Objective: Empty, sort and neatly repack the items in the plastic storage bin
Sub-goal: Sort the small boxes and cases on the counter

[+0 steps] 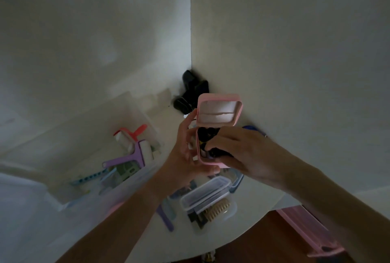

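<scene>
A small pink hinged case [219, 108] is held above the white table, its lid tipped up and back, showing a white lining. My left hand [187, 153] grips the case from the left and below. My right hand [238, 151] reaches into the case's base, fingers curled on small black items [207, 134] inside it. The clear plastic storage bin [135, 115] lies on the table to the left, holding a purple lint roller [130, 157], a red-handled one [135, 134] and other small things.
A clear lidded food container [205, 195] sits below the hands with a beige comb [217, 210] beside it. A purple and a teal comb [166, 216] lie near it. Black items [190, 94] are piled in the wall corner. A pink bin lid [312, 229] rests on the floor.
</scene>
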